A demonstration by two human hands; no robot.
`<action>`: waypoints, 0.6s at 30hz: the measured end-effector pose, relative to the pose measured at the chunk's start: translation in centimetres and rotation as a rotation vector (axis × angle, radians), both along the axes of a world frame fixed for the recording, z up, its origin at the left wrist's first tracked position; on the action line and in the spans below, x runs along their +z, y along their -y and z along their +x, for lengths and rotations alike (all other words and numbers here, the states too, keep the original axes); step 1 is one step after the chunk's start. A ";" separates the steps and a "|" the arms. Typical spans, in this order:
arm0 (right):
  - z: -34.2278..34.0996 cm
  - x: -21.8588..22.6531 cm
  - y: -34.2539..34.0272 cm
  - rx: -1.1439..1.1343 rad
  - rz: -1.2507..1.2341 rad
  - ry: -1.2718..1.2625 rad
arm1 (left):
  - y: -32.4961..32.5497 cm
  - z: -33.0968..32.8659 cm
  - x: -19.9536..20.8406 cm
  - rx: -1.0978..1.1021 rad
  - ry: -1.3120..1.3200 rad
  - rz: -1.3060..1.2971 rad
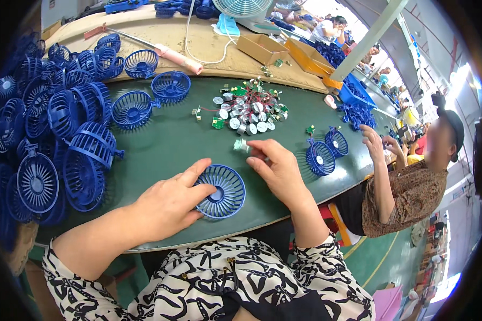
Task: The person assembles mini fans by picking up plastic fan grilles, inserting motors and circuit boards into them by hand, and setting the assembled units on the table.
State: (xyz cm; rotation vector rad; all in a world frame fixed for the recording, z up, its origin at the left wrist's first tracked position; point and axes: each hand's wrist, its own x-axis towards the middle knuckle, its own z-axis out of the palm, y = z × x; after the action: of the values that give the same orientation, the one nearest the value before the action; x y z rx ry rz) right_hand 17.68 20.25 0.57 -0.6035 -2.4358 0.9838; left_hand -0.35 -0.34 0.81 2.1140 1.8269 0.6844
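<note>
My left hand point(172, 202) lies over the left rim of a round blue plastic fan cage point(231, 191), gripping it with a finger inside near the hub. The cage rests on the green tabletop, its open side facing up. Just beyond it, my right hand point(277, 167) pinches a small motor point(241, 145) between thumb and fingertips; the motor is blurred and looks whitish green. Farther back lies a heap of small silver motors point(251, 111) with red wires and green circuit boards.
Blue fan cages point(64, 112) pile up high at the left. Two caged pieces point(320, 158) with parts inside lie on the right, near a seated co-worker point(412, 187). A cardboard ledge point(144, 33) along the back holds a pink-handled rod point(178, 58), small boxes point(261, 49) and a fan point(242, 6).
</note>
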 end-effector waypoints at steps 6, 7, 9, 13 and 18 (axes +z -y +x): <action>3.5 0.1 0.7 -0.233 0.532 -0.148 | 0.5 0.0 0.0 0.069 0.014 0.005; 4.5 0.0 1.2 -0.258 0.544 -0.082 | 0.4 0.0 -0.1 0.079 -0.010 0.004; 5.9 -1.1 1.8 -0.285 0.553 0.028 | 0.4 0.1 -0.4 0.087 -0.029 -0.001; 6.1 -2.0 2.4 -0.290 0.588 0.072 | 0.1 -0.1 -1.0 0.092 -0.070 0.121; 5.5 -1.7 1.9 -0.320 0.443 0.059 | -0.1 -0.1 -0.9 0.071 -0.047 0.203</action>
State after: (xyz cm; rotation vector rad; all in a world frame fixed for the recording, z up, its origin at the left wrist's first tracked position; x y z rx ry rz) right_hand 23.18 18.39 -1.09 -0.8301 -2.3945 0.2895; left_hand -0.49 -0.26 -0.06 2.2155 1.9399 0.8783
